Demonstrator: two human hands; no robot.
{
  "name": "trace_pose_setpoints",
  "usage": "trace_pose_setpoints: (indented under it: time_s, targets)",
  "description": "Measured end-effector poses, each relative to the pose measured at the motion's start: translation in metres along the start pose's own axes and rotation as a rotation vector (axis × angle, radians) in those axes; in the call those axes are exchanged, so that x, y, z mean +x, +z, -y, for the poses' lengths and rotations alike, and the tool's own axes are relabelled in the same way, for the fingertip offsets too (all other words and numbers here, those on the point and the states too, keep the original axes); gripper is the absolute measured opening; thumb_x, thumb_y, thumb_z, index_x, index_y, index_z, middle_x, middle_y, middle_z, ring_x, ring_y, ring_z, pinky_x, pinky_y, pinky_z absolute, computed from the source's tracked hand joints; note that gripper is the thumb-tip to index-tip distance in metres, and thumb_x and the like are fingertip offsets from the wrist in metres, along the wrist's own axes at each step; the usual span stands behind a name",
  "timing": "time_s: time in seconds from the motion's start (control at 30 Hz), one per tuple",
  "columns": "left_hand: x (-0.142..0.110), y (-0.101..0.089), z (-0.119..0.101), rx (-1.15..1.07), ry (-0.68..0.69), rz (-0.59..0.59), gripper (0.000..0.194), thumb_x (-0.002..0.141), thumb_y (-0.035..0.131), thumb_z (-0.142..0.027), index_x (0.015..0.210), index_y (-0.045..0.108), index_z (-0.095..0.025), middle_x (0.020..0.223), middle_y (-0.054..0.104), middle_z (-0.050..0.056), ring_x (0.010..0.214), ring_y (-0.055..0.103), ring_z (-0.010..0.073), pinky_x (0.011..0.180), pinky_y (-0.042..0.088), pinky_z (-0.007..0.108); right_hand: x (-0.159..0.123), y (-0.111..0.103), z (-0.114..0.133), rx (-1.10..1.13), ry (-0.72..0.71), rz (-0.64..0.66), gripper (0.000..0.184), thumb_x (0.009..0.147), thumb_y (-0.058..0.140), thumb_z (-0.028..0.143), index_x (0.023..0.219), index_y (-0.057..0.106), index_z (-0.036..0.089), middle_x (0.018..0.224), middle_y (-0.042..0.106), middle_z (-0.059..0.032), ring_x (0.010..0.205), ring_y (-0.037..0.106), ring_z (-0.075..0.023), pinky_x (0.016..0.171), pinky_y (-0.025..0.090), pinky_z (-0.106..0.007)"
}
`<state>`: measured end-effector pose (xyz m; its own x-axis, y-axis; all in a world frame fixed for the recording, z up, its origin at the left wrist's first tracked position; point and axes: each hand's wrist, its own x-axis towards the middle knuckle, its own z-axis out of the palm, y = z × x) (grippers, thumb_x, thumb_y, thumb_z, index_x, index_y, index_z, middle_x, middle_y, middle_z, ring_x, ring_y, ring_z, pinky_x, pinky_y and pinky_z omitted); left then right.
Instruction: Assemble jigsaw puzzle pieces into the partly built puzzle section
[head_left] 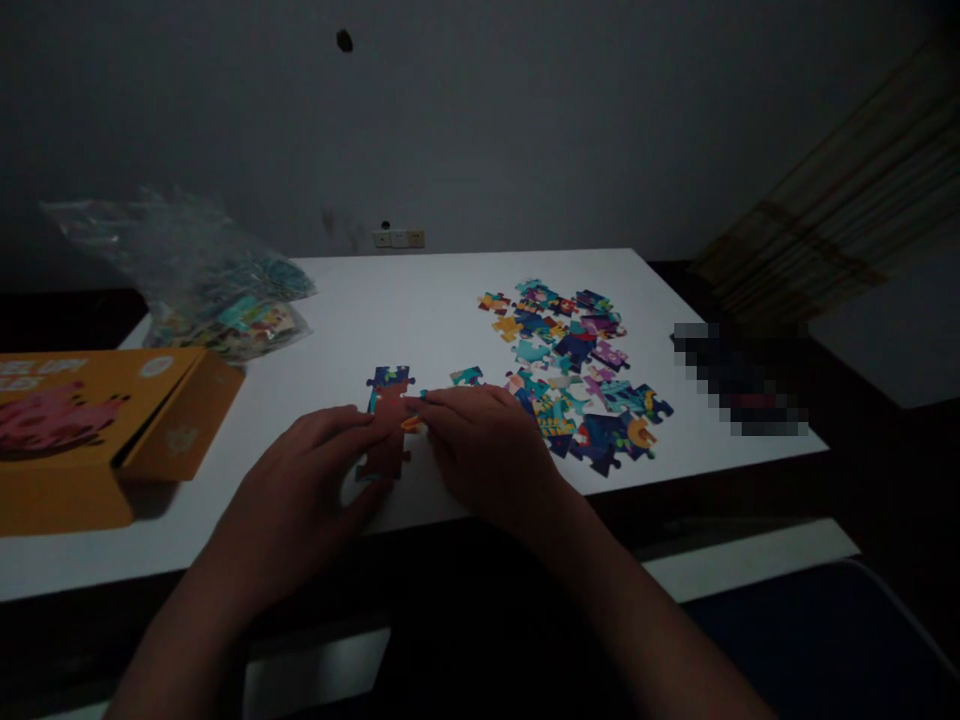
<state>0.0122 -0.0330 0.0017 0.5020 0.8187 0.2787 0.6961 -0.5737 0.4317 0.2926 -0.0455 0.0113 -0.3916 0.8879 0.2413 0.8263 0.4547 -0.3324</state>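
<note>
A short upright strip of joined jigsaw puzzle pieces (387, 445), reddish-brown with a dark blue top, lies near the table's front edge. My left hand (296, 490) steadies its left side, fingers curved over it and thumb by its lower end. At the strip's right side, my right hand (491, 440) has its fingers pinched on a puzzle piece (412, 423) showing some orange. Most of that piece is under the fingertips, so I cannot tell whether it is locked in. One loose teal puzzle piece (466, 376) lies just beyond my right hand.
Many loose puzzle pieces (577, 345) spread over the right half of the white table (390, 310). On the left stand an opened orange box (161, 415) and a clear plastic bag (225, 290) with more pieces. A chair (817, 630) is at lower right.
</note>
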Motion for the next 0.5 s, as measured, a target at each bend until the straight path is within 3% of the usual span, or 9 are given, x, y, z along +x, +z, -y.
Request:
trace_pose_setpoints:
  time_s: [0.1,0.17,0.3,0.43,0.5]
  targets:
    - [-0.001,0.000,0.000,0.027,-0.030,-0.003,0.042,0.108,0.079,-0.039,0.149,0.086,-0.038,0.151,0.081,0.012,0.132,0.082,0.0416,0.108,0.073,0.066,-0.010,-0.007,-0.012,-0.131,0.081,0.040,0.048,0.124,0.061,0.031,0.169,0.076,0.021,0.189,0.061,-0.0182,0.178,0.053,-0.0492,0.143,0.045,-0.076]
    - [-0.002,0.000,0.001,0.034,-0.025,0.003,0.042,0.108,0.078,-0.038,0.150,0.085,-0.038,0.151,0.081,0.013,0.132,0.082,0.0417,0.108,0.073,0.066,-0.017,-0.012,-0.025,-0.173,0.120,0.107,0.055,0.125,0.062,0.035,0.178,0.070,0.026,0.196,0.051,-0.0177,0.183,0.045,-0.0521,0.143,0.042,-0.083]
    - [-0.002,0.000,0.002,0.025,-0.009,-0.018,0.039,0.110,0.074,-0.036,0.147,0.085,-0.040,0.149,0.081,0.013,0.128,0.083,0.0407,0.105,0.074,0.064,-0.021,-0.023,-0.059,-0.192,0.072,0.159,0.057,0.127,0.058,0.034,0.184,0.063,0.034,0.198,0.049,-0.0143,0.183,0.049,-0.0433,0.145,0.044,-0.076]
    - [0.001,-0.001,-0.001,-0.020,0.007,-0.005,0.038,0.110,0.075,-0.035,0.147,0.085,-0.040,0.148,0.083,0.010,0.127,0.083,0.0366,0.105,0.074,0.056,-0.012,-0.043,-0.096,-0.172,-0.035,0.203,0.053,0.127,0.063,0.036,0.178,0.069,0.027,0.194,0.056,-0.0176,0.179,0.055,-0.0369,0.145,0.047,-0.063]
    - [0.002,-0.001,-0.003,-0.012,-0.008,0.001,0.039,0.110,0.077,-0.037,0.148,0.086,-0.038,0.149,0.082,0.010,0.128,0.083,0.0365,0.107,0.073,0.056,-0.011,-0.057,-0.105,-0.175,-0.041,0.206,0.049,0.126,0.065,0.036,0.172,0.075,0.024,0.187,0.063,-0.0194,0.176,0.059,-0.0379,0.144,0.048,-0.064]
